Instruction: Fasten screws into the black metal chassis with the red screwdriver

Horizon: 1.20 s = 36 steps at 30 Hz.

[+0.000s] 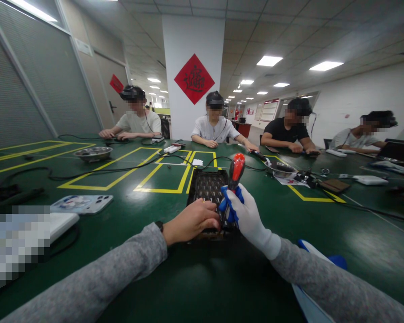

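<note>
My right hand (247, 215), in a white glove with blue fingertips, is closed around a screwdriver with a red and black handle (236, 170), held upright with its tip down on a black perforated tray (207, 186). My bare left hand (191, 220) rests on the tray's near edge beside the screwdriver shaft, fingers curled and pinched together; what they hold is hidden. Both sleeves are grey.
A green table with yellow tape lines carries a phone (82, 203), a white box (62, 223), black cables, two metal bowls (92, 154) (278, 169) and a blue-and-white object (309, 251) under my right arm. Several people sit along the far edge by a white pillar.
</note>
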### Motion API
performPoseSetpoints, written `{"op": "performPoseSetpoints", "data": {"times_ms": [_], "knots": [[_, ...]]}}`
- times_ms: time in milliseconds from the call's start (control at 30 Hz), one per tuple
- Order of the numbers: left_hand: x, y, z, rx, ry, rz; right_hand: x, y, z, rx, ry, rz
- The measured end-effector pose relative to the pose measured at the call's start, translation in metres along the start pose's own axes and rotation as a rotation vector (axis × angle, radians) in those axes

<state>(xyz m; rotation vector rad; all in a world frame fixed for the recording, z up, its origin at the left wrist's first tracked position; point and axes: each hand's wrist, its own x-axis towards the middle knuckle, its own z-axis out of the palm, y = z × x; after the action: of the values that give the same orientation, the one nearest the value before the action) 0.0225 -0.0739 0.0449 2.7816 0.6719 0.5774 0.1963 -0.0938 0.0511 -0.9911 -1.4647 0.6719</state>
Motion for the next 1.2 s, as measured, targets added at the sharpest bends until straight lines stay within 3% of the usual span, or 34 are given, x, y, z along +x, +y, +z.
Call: {"op": "performPoseSetpoints", "data": {"times_ms": [467,667,967,1100,1200], "knots": [[0.0,0.003,-0.001,-0.009,0.007,-0.004,0.0,0.002,-0.001,0.065,0.027,0.039],[0.006,0.001,0.001,-0.18,0.092,-0.149,0.001,0.002,-0.002,0.126,0.045,0.029],[0.022,-0.002,0.002,-0.59,0.027,-0.188,0.003,0.003,-0.001,0.222,-0.035,0.113],[0.019,-0.005,0.006,-0.641,0.016,-0.215,0.002,0.002,-0.001,0.256,-0.095,0.113],[0.016,-0.008,0.006,-0.586,0.024,-0.253,0.003,0.0,0.0,0.25,-0.068,0.108]]}}
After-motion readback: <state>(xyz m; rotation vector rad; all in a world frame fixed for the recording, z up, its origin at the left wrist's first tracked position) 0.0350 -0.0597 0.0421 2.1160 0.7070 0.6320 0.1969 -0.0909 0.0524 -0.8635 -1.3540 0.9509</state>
